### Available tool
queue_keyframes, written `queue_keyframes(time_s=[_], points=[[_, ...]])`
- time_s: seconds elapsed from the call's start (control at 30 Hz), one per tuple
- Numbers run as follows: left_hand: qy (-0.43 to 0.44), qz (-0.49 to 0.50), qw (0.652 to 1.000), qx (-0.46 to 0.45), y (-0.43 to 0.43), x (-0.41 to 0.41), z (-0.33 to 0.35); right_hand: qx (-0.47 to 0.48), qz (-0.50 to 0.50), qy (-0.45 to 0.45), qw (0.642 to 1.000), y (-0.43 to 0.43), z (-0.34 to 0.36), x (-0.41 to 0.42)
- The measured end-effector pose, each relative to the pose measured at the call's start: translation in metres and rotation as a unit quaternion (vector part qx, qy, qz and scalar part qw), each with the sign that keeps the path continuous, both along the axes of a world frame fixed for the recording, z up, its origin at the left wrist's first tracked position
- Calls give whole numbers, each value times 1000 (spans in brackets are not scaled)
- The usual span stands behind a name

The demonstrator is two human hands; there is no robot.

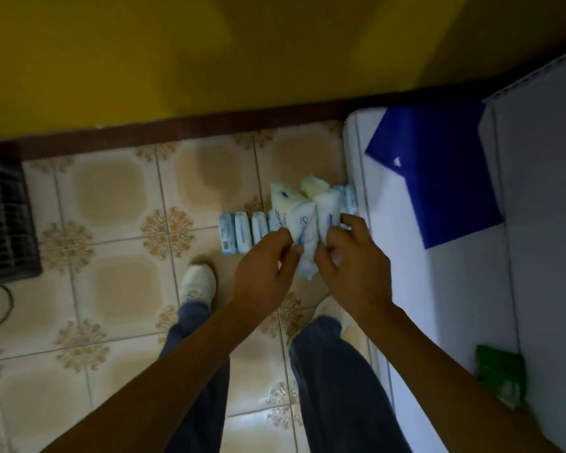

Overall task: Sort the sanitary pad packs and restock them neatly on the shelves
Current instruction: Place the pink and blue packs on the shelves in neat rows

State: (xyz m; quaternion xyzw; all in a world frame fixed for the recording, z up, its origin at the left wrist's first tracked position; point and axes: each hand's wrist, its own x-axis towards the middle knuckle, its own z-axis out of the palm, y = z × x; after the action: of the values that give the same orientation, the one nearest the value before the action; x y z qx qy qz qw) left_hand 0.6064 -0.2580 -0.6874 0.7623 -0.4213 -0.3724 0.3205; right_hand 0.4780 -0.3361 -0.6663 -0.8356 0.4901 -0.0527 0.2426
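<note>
The left hand (263, 268) and right hand (350, 266) are closed, fingers curled, on a bunch of held packs (303, 237) gripped between them by the near ends, long axes directed away from the body. Beyond the hands a row of packs (242, 233) is noted, apparently on the floor (111, 197). The white shelf (406, 273) lies immediately right, nearer the right hand; a rightward carry is judged likely.

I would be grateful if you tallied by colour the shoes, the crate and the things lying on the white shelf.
Blue item: 1
Green pack: 1
Black crate: 1
White shoes: 2
Total: 5
</note>
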Motion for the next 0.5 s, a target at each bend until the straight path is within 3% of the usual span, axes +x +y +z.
queue_keyframes(time_s=[0.1, 0.2, 0.37, 0.5], points=[[-33, -9, 992, -124, -30, 16, 104, -97, -18, -95, 991, -26, 111, 8], [23, -34, 977, -211, -56, 23, 210, -186, -32, -136, 973, -45, 221, 11], [55, -103, 958, -262, -65, 22, 357, -290, -57, -161, 942, -40, 372, 2], [55, -225, 904, -360, -73, 24, 452, -352, -127, -182, 909, -23, 468, -11]])
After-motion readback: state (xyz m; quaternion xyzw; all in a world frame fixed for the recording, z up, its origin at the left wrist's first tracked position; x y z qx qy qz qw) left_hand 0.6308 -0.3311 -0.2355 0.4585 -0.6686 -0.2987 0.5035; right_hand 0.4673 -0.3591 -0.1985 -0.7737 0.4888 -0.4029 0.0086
